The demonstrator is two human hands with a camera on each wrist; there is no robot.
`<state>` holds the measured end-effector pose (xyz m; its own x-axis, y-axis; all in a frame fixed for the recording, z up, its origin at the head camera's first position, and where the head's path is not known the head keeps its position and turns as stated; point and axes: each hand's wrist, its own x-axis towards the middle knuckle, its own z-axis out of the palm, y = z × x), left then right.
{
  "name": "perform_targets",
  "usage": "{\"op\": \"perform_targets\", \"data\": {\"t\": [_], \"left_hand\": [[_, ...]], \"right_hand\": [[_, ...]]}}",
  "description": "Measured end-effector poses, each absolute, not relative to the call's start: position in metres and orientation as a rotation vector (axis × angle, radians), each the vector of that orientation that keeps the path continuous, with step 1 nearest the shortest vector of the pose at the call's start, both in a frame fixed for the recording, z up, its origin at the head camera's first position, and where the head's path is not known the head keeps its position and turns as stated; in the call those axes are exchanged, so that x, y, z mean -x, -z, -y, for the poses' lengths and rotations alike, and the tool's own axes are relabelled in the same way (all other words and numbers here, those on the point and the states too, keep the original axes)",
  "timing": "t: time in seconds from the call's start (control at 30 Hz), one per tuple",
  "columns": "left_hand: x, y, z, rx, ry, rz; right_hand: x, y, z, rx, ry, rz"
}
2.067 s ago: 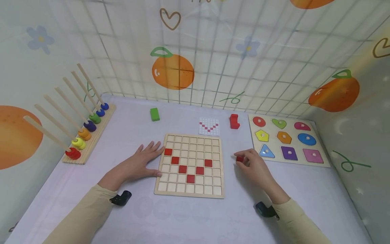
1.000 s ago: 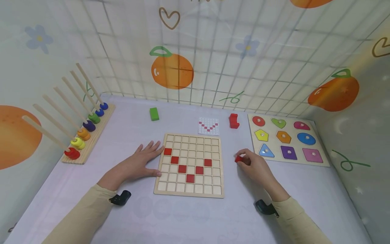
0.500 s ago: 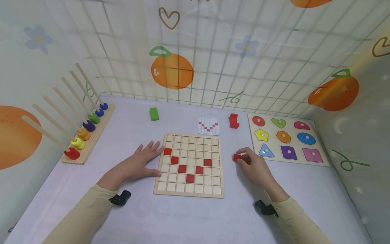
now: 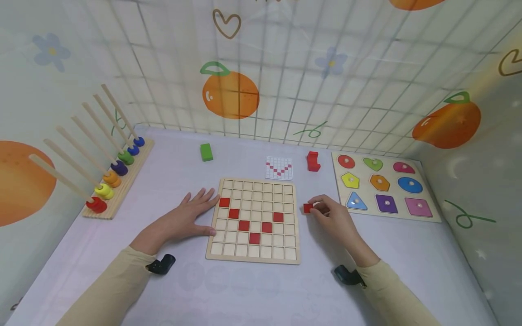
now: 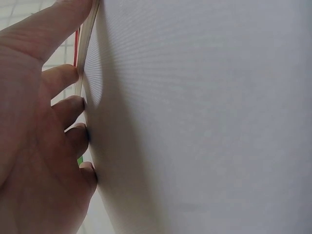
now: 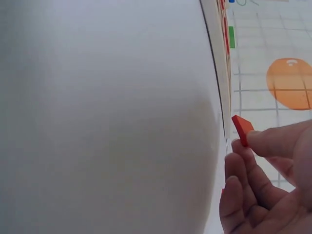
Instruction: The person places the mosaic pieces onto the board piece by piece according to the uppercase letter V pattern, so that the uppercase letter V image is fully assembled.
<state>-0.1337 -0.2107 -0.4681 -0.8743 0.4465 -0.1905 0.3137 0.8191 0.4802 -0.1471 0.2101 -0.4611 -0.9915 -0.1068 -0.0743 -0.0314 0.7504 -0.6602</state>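
Note:
A wooden grid board (image 4: 253,260) lies in the middle of the table, with several red square tiles in its cells forming most of a V. My left hand (image 4: 189,218) rests flat with fingers spread, thumb and index fingertip at the board's left edge. Between thumb and fingertips my right hand (image 4: 336,224) pinches a red square tile (image 4: 307,208), just to the right of the board. In the right wrist view that tile (image 6: 242,129) shows as a thin slab, its lower end between thumb and index finger.
Behind the board lies a pattern card (image 4: 279,168) printed with a red V. A green block (image 4: 206,152) and a red block (image 4: 313,161) are at the back. A shape puzzle (image 4: 342,181) stands right, a peg rack with colored rings (image 4: 116,206) left.
My right hand has carried the red tile leftward, closer to the board, after turning it in the fingers. My left hand stays in place at the board's edge.

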Motion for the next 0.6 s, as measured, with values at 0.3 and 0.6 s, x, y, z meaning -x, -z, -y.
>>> {"op": "perform_targets", "data": {"t": [0.3, 0.6], "left_hand": [[0.133, 0.466, 0.209, -0.561, -0.64, -2.702], [0.133, 0.466, 0.209, -0.566, -0.627, -2.708]], "right_hand": [[0.15, 0.458, -0.195, 0.162, 1.095, -2.819], [0.151, 0.459, -0.182, 0.215, 1.089, -2.809]]}}
